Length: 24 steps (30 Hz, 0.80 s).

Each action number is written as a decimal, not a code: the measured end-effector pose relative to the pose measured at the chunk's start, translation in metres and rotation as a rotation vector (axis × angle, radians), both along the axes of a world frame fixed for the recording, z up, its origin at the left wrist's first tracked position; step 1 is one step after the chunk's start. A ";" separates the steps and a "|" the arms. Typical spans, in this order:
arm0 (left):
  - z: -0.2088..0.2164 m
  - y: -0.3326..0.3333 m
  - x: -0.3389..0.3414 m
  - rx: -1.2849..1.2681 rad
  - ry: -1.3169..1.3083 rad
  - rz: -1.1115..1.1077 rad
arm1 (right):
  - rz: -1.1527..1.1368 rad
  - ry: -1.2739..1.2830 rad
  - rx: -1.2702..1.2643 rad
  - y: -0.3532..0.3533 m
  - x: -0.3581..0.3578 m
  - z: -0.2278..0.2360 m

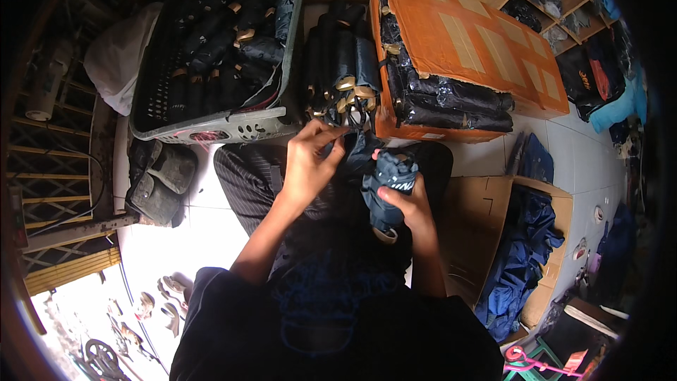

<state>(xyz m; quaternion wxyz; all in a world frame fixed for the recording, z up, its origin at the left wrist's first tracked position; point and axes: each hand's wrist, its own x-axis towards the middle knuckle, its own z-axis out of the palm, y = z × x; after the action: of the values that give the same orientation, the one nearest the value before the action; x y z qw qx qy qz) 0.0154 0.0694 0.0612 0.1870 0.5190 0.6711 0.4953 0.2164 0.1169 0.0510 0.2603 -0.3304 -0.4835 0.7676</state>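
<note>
My right hand is wrapped round a dark blue-green folding umbrella, collapsed short, with its light handle end pointing down toward me. My left hand is raised just left of it, thumb and fingers pinched together at a piece of dark cloth beside the umbrella. Whether that cloth belongs to the same umbrella I cannot tell. Just beyond my hands lies a row of dark folded umbrellas, their tan handle ends toward me.
A green-grey plastic basket of folded umbrellas stands far left. At far right is an orange carton holding plastic-wrapped dark bundles. An open cardboard box with blue cloth sits at my right. Dark bags lie on the left floor.
</note>
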 end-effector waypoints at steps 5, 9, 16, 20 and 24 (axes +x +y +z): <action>-0.010 -0.001 0.014 0.015 0.138 -0.083 | 0.170 0.061 0.294 0.007 0.006 0.008; -0.012 -0.004 0.024 0.002 0.010 -0.136 | 0.091 -0.064 0.246 0.003 0.003 -0.012; -0.005 -0.007 0.026 0.036 -0.070 -0.197 | 0.093 -0.026 0.160 0.004 0.007 -0.010; -0.004 -0.011 0.036 0.049 -0.059 -0.192 | 0.056 -0.084 0.233 0.004 0.006 -0.022; -0.006 -0.009 0.047 0.075 -0.096 -0.072 | 0.070 -0.216 0.449 0.006 0.005 -0.023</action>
<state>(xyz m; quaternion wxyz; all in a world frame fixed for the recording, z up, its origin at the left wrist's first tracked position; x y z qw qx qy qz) 0.0626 0.0600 0.0549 0.2173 0.5250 0.6232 0.5374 0.2211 0.1225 0.0282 0.2472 -0.3273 -0.6780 0.6099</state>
